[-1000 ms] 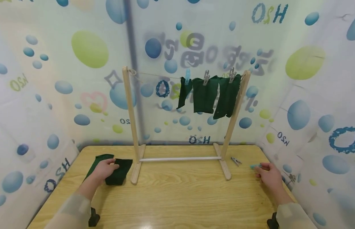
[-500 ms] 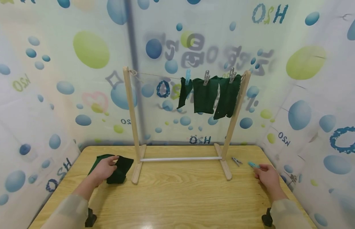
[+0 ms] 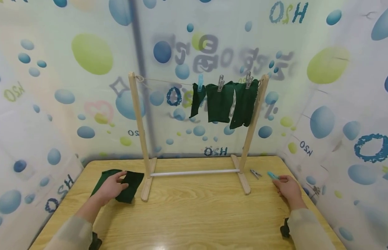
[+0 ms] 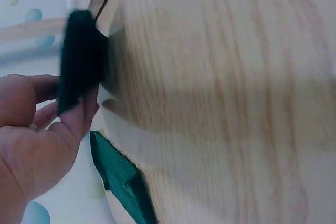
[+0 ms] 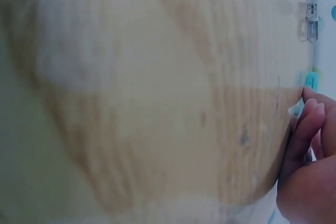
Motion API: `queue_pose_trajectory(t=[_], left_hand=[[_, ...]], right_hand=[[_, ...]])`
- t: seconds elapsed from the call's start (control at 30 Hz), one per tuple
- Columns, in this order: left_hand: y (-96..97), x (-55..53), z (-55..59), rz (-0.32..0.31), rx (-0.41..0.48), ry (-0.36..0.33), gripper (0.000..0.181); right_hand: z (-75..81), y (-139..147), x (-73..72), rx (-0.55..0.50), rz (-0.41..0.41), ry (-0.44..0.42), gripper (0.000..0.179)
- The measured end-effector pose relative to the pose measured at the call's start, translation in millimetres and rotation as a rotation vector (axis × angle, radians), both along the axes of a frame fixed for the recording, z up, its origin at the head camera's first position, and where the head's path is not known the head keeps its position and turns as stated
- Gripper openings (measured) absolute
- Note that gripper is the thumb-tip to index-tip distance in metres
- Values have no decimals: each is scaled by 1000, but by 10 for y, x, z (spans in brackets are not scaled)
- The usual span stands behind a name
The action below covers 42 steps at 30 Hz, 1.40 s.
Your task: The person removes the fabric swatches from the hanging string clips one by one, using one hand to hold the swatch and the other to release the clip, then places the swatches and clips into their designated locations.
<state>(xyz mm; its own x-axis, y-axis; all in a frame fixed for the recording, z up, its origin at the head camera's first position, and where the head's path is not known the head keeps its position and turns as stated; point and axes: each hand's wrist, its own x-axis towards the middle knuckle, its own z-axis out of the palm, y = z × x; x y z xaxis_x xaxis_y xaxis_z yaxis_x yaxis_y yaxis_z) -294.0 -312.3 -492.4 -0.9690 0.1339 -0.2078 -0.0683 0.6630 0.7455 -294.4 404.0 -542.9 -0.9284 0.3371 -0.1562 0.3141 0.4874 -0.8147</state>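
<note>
My left hand point(image 3: 110, 189) pinches a small dark green cloth point(image 3: 133, 185) at the left of the table. In the left wrist view this cloth point(image 4: 81, 61) stands raised between thumb and fingers, its shadow falling on the wood. Another green cloth point(image 3: 101, 178) lies on the table beside and partly behind that hand. Over at the right side, my right hand point(image 3: 288, 189) holds a light blue clothespin point(image 3: 272, 175) between thumb and fingertips, its free end pointing out to the left. In the right wrist view the fingers mostly cover the clothespin point(image 5: 312, 80).
A wooden rack with a left post point(image 3: 137, 121), a right post point(image 3: 254, 125) and a white crossbar point(image 3: 194, 172) stands at the back. From its string point(image 3: 165, 81) hang three green cloths point(image 3: 219, 106) under clothespins. A grey clothespin point(image 3: 255, 174) lies near the rack's right foot.
The right hand has lifted the blue clothespin and shifted slightly left with it. The left hand stays over the cloths, its grip on the front one shifting a little.
</note>
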Motion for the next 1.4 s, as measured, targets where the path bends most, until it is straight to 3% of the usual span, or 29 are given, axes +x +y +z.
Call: queue_pose_trajectory(t=[0.3,0.47,0.77,0.97,1.17,1.4], left_hand=[[-7,61,-28,-78,-209,144,88],[31,96,18,-84,-294,174,88],[11,120,48,-98,-316,129,80],[5,139,3,-114,-310,171,68],[9,166,-49,-88,-214,154,59],[-4,148,-81,-110,-383,245,45]], right_hand=[[6,-17,-11,13,14,-9,63],[-1,-13,-13,22,15,-10,64],[-14,-13,-5,18,17,-15,69],[-19,-9,-7,29,7,-17,67],[3,-27,3,47,5,-26,66],[13,-40,9,69,14,-30,65]])
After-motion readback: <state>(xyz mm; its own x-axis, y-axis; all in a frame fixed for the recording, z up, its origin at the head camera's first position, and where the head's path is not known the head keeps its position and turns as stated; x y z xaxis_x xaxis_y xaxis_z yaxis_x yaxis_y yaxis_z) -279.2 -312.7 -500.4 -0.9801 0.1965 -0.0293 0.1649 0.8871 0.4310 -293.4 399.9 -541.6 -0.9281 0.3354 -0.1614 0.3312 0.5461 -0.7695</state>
